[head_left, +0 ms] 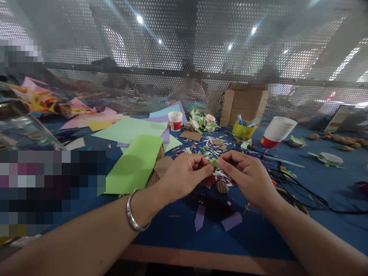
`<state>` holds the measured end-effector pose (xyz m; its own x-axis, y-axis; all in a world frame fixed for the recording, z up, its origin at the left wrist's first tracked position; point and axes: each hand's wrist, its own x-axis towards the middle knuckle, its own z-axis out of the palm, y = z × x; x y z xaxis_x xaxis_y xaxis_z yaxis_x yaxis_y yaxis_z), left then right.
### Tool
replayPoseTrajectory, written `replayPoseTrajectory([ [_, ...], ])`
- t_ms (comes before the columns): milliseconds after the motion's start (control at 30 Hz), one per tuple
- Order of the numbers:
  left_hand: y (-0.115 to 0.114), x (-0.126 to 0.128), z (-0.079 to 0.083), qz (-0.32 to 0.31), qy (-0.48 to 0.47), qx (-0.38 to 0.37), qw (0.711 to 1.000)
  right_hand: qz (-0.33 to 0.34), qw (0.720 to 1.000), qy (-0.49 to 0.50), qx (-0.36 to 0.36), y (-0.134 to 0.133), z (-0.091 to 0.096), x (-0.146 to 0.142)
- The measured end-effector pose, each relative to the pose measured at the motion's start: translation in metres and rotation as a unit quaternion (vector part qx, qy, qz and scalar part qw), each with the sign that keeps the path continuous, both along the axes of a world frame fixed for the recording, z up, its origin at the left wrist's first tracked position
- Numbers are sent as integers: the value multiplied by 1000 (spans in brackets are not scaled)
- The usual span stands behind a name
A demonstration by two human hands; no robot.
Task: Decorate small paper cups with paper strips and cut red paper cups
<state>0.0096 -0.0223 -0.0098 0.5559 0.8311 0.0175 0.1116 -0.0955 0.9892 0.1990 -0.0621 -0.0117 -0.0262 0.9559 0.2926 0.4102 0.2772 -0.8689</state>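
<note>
Head view, landmark = yellow pot point(243, 132). Both hands are in front of it, nearer the wearer. Left hand point(186, 174) and right hand point(251, 178) are close together, thumb and fingers of each pinched on one small green paper piece point(214, 162). That piece sits between the fingertips, in front of the pot and left of it.

Containers: pot holds a few pens point(239, 119), blue and white ones visible. Right of the pot, a stack of nested paper cups point(278, 132), white over red, leaning. Well left of the pot, an upright paper cup point(175, 122), contents not readable. Behind the pot, a cardboard box point(244, 105), inside can't be made out. Far left of the pot, a clear jar point(24, 128), contents unclear.

Around: paper scraps point(201, 147) litter the blue table point(169, 239) left of the pot, running under the hands. Corrugated disc point(222, 187) and two purple strips point(199, 217) lie nearer the wearer than the pot. Bright green sheet point(138, 165) is left, just beside the left hand, overlapping cardboard pieces point(162, 166). Black cable point(312, 193) loops right of the pot, beside the right forearm, crowding that side.
</note>
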Motion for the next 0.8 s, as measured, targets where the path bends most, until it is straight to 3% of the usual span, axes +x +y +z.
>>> replayPoseTrajectory([
  [433,-2,-9,18,-32,138,173,975,29,999,-13,-11,1,0,2],
  [600,2,-9,14,-81,112,95,986,33,999,-34,-16,0,2,1],
  [800,5,-2,2,-37,-20,-8,999,33,999,-33,-8,0,3,-1],
])
